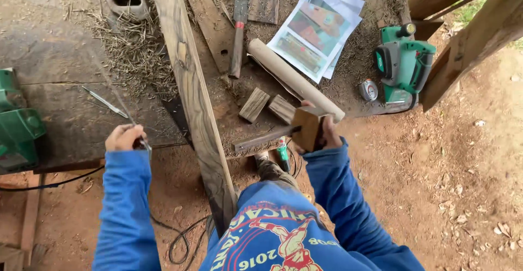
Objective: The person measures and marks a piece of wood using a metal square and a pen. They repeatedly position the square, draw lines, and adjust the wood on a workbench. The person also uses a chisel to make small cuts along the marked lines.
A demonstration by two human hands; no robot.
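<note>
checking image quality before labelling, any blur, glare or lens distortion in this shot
Head view: even daylight, soft shadows, no glare; the left hand and its thin tool look slightly motion-blurred; the wood block in the right hand is sharp; the wide lens bends the long plank.

I count two hands point(124, 137). Two green power tools point(404, 64). Three small wood blocks point(254, 105), one held. One long plank point(193, 94). One wooden dowel point(294, 79). One tape measure point(369, 90). One sheaf of printed sheets point(317, 28).

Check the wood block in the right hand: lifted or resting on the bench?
Lifted. The right hand grips the wood block at the workbench edge, partly over the dirt ground; the left hand holds a thin metal tool.
</note>
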